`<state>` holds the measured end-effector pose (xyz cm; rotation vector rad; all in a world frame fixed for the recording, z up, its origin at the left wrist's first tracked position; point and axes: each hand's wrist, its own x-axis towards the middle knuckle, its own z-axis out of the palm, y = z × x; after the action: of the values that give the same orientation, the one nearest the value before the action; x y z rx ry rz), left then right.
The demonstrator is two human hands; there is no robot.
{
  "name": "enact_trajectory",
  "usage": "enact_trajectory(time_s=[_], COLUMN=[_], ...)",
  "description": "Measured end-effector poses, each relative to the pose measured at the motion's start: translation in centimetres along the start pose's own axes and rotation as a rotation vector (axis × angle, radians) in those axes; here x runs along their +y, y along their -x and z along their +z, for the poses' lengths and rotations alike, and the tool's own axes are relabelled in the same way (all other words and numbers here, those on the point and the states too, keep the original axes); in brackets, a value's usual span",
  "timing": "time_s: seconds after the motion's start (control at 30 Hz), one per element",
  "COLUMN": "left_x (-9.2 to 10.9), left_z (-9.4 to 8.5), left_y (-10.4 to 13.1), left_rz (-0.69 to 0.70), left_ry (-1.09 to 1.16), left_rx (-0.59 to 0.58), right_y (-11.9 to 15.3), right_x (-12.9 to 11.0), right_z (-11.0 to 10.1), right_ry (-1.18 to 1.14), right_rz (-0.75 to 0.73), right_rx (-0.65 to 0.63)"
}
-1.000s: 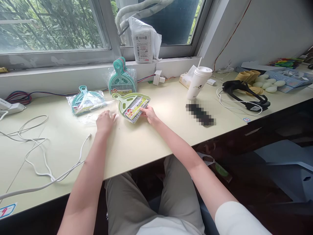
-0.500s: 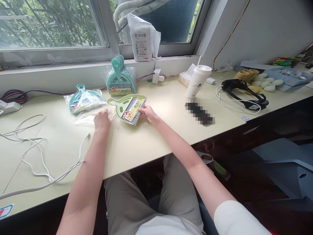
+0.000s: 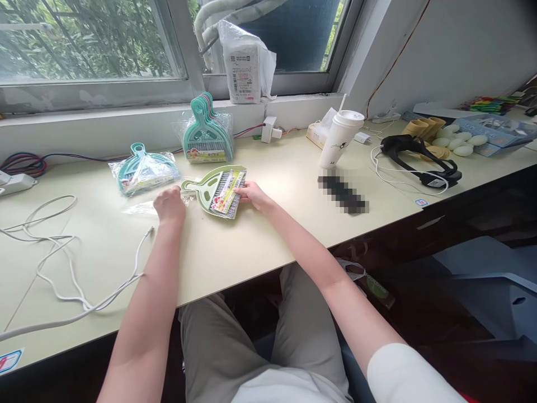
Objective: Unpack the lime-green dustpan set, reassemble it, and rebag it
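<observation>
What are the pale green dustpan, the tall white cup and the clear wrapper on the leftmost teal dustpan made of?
Pale green fan-shaped dustpan: likely moulded plastic, smooth, with shaped holes. Tall white lidded cup: perhaps coated paper, given its smooth printed wall; possibly plastic. Clear crinkled wrapper: probably thin plastic film, given glossy highlights.

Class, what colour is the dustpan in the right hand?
Light green: the dustpan shows best in the head view.

Pale table [image 3: 235, 254], clear wrapper [image 3: 140, 208], teal dustpan sets [image 3: 207, 139], white cup [image 3: 337, 144], black headset [image 3: 450, 176], cables [image 3: 90, 311]
</observation>
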<state>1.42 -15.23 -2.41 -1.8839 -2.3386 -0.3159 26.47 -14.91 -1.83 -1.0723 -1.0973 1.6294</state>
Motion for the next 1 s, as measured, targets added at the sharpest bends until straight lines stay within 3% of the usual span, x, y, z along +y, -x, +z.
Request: enact_trajectory(time_s=[0.23, 0.33, 0.67, 0.87, 1.0], left_x=[-0.6, -0.3, 2.1, 3.1, 4.1], left_z=[-0.5, -1.1, -1.5, -1.5, -1.8], left_y=[0.2, 0.7, 1.8, 2.3, 3.2], left_rz=[-0.082, -0.044, 0.139, 0.18, 0.246], left_ry=[0.169, 0.236, 0.283, 0.323, 0.435], left_rx=[0.212, 0.272, 0.261, 0.271, 0.252], right_y=[0.2, 0.4, -0.2, 0.3, 0.3], right_x=[0.0, -0.1, 0.3, 0.4, 0.6], right_z=[0.0, 0.2, 0.2, 0.6, 1.1], right_ry=[-0.014, -0.014, -0.051, -0.049, -0.074], right_rz=[0.002, 0.001, -0.071, -0.091, -0.105], right_rx=[-0.047, -0.093, 0.029, -0.11, -0.059])
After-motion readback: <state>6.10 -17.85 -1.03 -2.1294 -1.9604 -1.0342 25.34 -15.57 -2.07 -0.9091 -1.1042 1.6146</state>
